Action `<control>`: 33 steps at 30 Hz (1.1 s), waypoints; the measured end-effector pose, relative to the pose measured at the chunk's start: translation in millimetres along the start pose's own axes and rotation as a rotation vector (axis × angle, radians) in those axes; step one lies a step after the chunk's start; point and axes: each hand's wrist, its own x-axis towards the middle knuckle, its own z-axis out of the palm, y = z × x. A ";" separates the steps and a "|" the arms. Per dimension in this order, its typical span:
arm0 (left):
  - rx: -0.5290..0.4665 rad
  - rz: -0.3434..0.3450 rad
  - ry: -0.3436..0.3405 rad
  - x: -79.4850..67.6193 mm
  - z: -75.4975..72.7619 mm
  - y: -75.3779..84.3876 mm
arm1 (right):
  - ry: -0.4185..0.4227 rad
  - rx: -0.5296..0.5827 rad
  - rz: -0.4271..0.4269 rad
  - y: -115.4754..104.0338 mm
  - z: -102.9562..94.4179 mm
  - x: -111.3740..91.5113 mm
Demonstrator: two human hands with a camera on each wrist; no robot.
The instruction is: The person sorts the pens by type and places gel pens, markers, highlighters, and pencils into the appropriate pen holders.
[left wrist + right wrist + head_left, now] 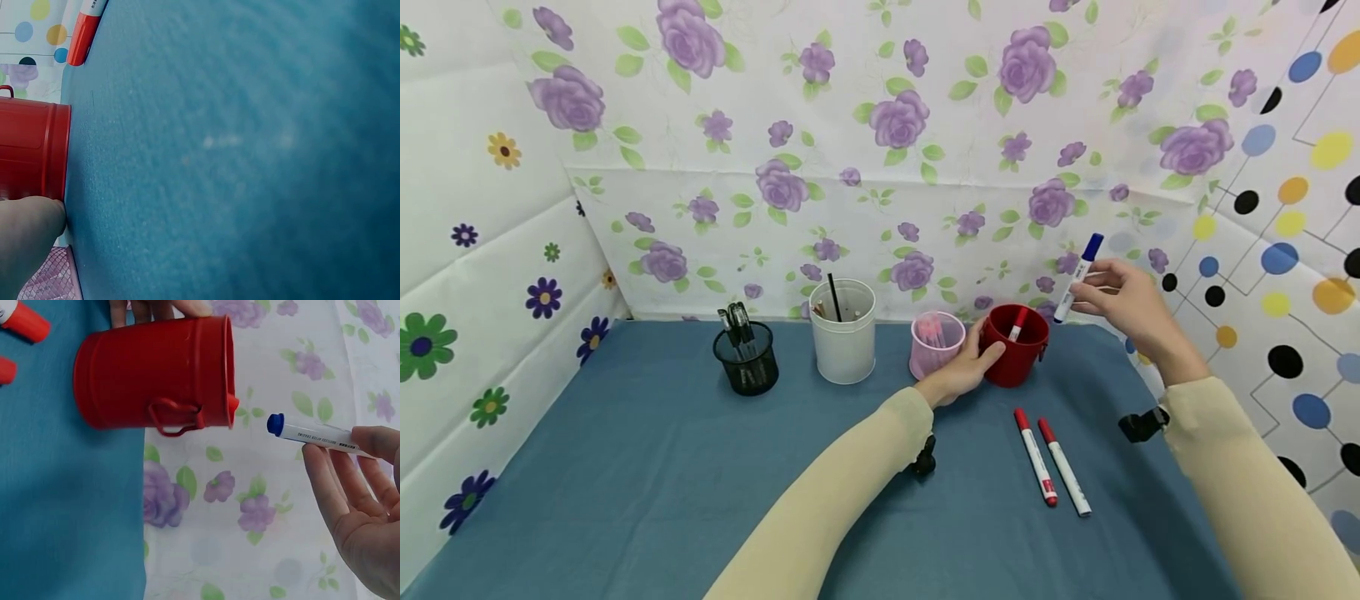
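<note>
In the head view my right hand (1122,298) pinches a white marker (1078,279) with a blue cap, tilted above and right of the red bucket. The right wrist view shows the marker's blue lower end (275,424) pointing toward the bucket's mouth but apart from it. My left hand (964,367) grips the left side of the red bucket (1009,371), its thumb on the front; the other fingers are partly hidden. A red-capped marker (1018,323) stands inside. Two white markers with red caps, a left one (1036,458) and a right one (1066,469), lie on the table.
A pink mesh cup (928,362) with pink items stands close to the left hand. Farther left are a white bucket (844,350) holding a few sticks and a black mesh cup (752,375) of pens. Floral cloth (850,225) hangs behind the blue table (685,467).
</note>
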 end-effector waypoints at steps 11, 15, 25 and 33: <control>0.010 -0.006 0.018 -0.6 0.0 -3.0 | -0.057 0.096 -0.012 3.3 29.1 19.5; 0.015 -0.007 0.025 -1.2 0.0 -3.9 | -0.069 0.084 -0.024 6.7 38.0 22.5; 0.010 -0.004 0.026 1.0 0.0 -3.1 | -0.092 0.062 -0.033 17.2 53.8 25.6; 0.017 -0.025 0.022 3.2 0.8 -3.5 | -0.122 0.032 -0.036 20.3 55.2 22.1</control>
